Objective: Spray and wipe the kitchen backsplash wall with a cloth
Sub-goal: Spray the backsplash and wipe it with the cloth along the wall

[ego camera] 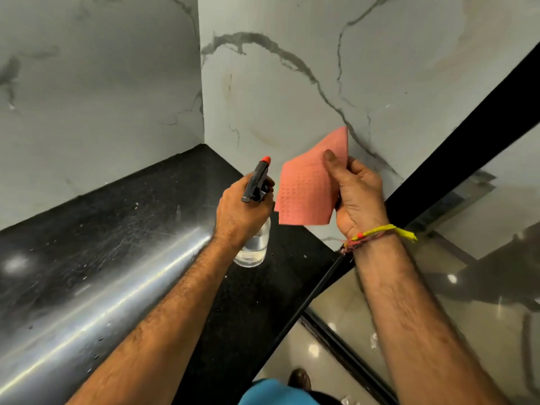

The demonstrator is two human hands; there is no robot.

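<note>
One spray bottle, clear body with black head and red nozzle tip, is being gripped by the left hand, fingers curling round its neck, above the black countertop. One pink cloth is being pinched by the right hand, thumb pressing on its near face and fingers curling behind, just beside the bottle and close to the backsplash wall. Two grey-veined marble panels are meeting at the far corner; nothing is standing between cloth and wall. The counter's right edge is running diagonally below the right wrist, which is wearing one yellow thread band. Glossy floor is lying open to the near right.
</note>
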